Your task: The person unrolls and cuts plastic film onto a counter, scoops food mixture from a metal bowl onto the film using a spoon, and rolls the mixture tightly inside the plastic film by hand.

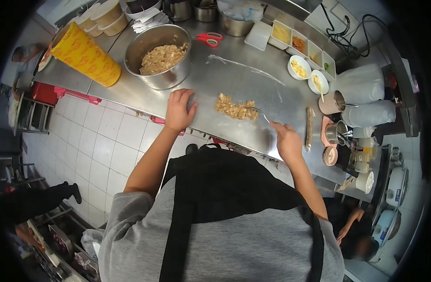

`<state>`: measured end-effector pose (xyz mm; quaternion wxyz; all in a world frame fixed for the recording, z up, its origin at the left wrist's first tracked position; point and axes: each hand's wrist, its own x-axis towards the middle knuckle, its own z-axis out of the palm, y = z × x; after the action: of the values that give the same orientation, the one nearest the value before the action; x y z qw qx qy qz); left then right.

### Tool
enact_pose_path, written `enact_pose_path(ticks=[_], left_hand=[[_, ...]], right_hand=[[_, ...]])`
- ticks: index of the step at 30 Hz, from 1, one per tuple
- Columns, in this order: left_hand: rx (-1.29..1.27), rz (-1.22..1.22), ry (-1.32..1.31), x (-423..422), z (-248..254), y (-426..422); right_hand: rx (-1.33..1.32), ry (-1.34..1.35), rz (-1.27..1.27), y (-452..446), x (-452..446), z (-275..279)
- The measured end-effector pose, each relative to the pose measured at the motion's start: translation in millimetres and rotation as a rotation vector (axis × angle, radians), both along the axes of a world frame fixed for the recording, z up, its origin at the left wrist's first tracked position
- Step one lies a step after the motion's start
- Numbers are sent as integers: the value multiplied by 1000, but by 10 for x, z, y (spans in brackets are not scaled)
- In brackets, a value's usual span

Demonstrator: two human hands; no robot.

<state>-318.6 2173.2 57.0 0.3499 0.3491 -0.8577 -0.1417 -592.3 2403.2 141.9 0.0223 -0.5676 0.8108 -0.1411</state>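
Note:
A strip of pale brown, chunky mixture [236, 109] lies on the steel counter, apparently on clear plastic film [246, 67] whose creased far edge catches the light. My right hand [288, 138] grips a metal fork [264, 115], its tip touching the right end of the strip. At the counter's front edge rests my left hand [180, 110], fingers stretched out and holding nothing. Just beyond it stands a deep steel pot [156, 81] partly filled with similar mixture [163, 58]. To the right of my right hand lies a long, thin wrapped roll [310, 129].
Red-handled scissors [209, 39] lie behind the pot. A yellow patterned roll [86, 55] leans at the left. White bowls [299, 67], a divided condiment tray [297, 44], cups and jars [361, 157] line the right side. Other people stand at both sides of the room.

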Motion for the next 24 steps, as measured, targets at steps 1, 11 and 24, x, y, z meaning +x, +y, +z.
enact_pose_path(ticks=[1, 11, 24], left_hand=[[1, -1, -1, -5, 1, 1], [-9, -5, 3, 5, 22, 16], [-21, -2, -19, -17, 20, 16]], right_hand=[[-10, -1, -11, 42, -58, -72], [-11, -9, 45, -90, 208, -52], [-12, -88, -71, -78, -80, 258]])
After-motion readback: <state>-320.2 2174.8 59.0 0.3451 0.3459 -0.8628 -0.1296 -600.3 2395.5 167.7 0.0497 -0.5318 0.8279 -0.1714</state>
